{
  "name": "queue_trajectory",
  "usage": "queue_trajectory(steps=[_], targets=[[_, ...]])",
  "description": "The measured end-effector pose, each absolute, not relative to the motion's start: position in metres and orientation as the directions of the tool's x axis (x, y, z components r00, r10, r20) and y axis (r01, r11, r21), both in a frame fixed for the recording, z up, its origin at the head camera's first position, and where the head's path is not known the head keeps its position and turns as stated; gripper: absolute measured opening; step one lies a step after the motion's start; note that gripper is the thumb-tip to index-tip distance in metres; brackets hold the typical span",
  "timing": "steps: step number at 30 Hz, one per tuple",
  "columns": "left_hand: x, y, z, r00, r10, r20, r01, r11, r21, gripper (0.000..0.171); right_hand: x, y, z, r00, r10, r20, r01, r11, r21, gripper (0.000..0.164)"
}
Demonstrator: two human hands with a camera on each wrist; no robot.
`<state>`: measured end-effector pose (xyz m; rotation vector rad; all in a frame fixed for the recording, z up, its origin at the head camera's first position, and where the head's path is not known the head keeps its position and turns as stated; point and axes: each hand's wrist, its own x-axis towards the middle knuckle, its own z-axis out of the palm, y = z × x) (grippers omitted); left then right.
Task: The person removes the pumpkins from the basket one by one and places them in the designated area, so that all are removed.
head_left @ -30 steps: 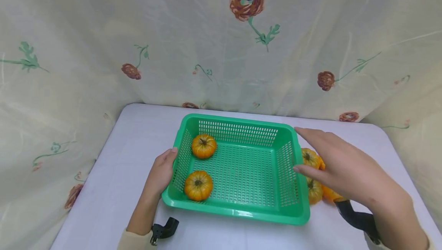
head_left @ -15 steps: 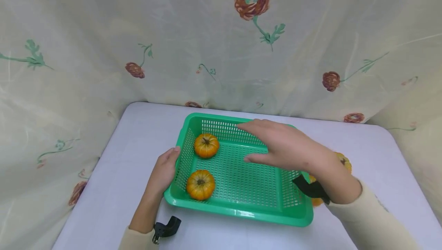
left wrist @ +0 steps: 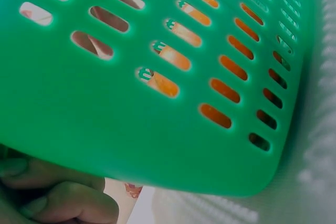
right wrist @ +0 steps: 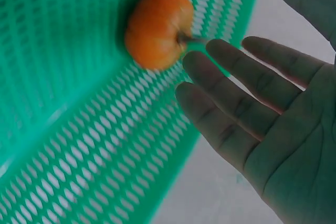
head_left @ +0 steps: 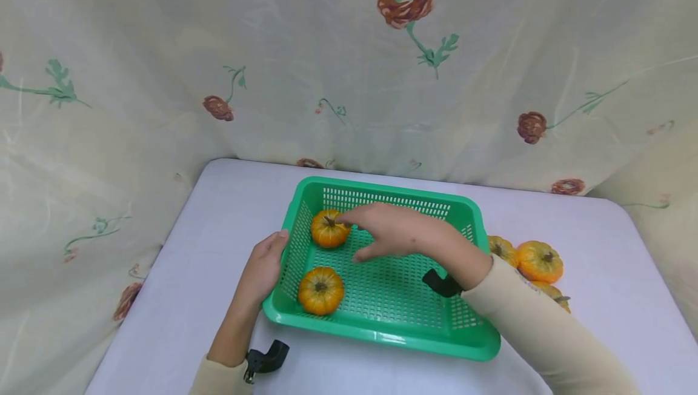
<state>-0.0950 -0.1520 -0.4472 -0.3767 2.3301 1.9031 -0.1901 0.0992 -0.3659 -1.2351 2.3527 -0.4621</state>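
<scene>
My left hand grips the left rim of a green plastic basket, its thumb on the rim. Curled fingers show under the basket's edge in the left wrist view. Inside at the left sit two small orange pumpkins: a far pumpkin and a near pumpkin. Over the basket, my right hand holds nothing. Its fingers are extended and spread, and the fingertips reach close to the stem of the far pumpkin.
Right of the basket, several more pumpkins lie on the white table, partly hidden by the right sleeve. A flower-patterned curtain hangs behind and at the sides. Each wrist wears a black mount.
My right hand has moved left from beside the pumpkins at the right, across the basket, to the far pumpkin inside. My left hand stays on the rim.
</scene>
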Motion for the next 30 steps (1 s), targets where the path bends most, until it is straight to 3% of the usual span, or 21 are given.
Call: queue_trajectory(steps=[13,30], targets=[[-0.095,-0.152,-0.447,-0.964,-0.125,-0.237,-0.258,0.195,0.946,0.051,-0.177,0.065,-0.414,-0.348,-0.876,-0.334,-0.743,0.475,-0.472,0.076],[-0.093,-0.151,-0.446,-0.96,-0.133,-0.247,-0.271,0.205,0.941,0.052,-0.17,0.059,-0.437,-0.342,-0.89,-0.303,-0.764,0.451,-0.462,0.08]])
